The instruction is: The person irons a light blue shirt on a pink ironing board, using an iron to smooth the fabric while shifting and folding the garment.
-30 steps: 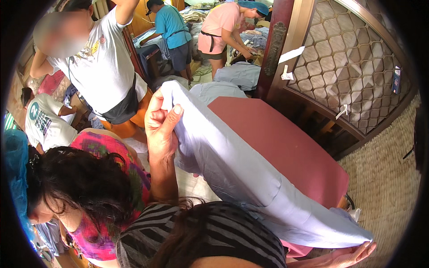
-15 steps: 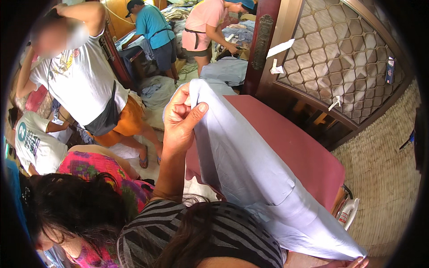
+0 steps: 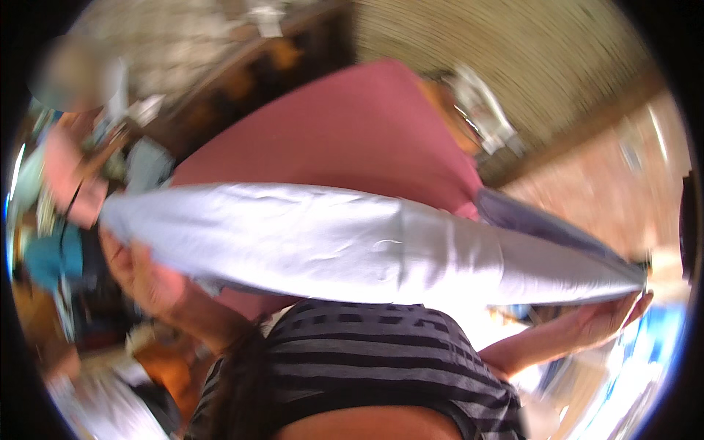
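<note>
Blue cloth pulled long between two hands

And there it was, the pale blue cloth (image 3: 352,238), stretched from side to side in front of the striped top (image 3: 381,345)! The left hand (image 3: 143,275) had its fingers closed on one end; the right hand (image 3: 605,319) pinched the far tip. The cloth crossed before the red-covered table (image 3: 337,132), though whether its underside touched was impossible to tell. Holding it out lengthwise looked like the step in hand, and what that called for, in my judgement, was an even pull and a firm grip at both ends, lest the middle sag or crease. Beyond, what looked like an iron (image 3: 493,121) sat at the table's far corner. Labels, brands, writing? None could be read on cloth or iron; blur smeared the surroundings too
</note>
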{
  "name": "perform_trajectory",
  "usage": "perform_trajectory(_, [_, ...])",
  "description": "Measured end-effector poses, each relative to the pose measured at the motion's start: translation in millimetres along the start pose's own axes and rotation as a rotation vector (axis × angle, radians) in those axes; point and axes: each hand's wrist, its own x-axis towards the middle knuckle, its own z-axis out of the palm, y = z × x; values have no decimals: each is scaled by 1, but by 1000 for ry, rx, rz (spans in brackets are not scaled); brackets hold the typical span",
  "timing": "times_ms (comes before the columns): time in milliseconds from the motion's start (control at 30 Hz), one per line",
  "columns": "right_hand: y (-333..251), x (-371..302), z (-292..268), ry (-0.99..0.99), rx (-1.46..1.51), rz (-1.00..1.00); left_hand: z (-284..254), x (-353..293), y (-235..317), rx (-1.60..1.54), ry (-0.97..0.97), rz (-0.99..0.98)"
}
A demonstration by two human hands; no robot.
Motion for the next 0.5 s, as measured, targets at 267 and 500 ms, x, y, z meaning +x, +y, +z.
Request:
perform_trajectory(267, [-94,10,-124,386,-455,-236,114,-25,-68,-505,-562,-217])
perform_trajectory(500, [-73,46,-202,456,-701,-302,296,-98,-85,-503,-683,-721])
